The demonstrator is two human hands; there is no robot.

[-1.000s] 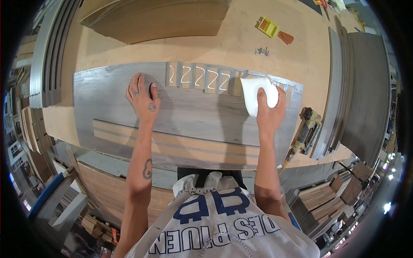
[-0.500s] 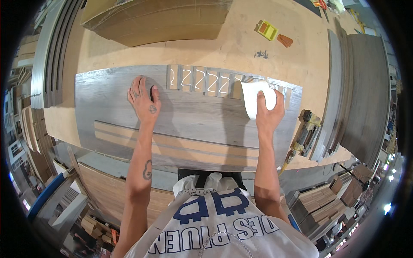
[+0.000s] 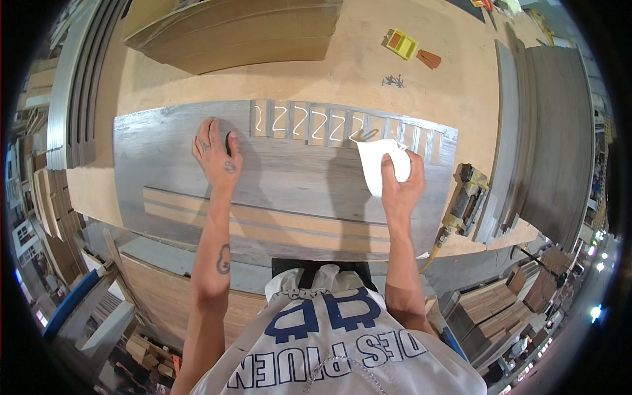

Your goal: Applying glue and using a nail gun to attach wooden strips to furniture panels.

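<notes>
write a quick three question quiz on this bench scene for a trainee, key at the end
1. Which hand has the white container in its grip?
2. True or false: the yellow tray lies to the right of the cardboard box.
3. What colour are the squiggles near the far edge of the grey panel?
a) red
b) white
c) black

Key
1. The right hand.
2. True.
3. b) white.
</notes>
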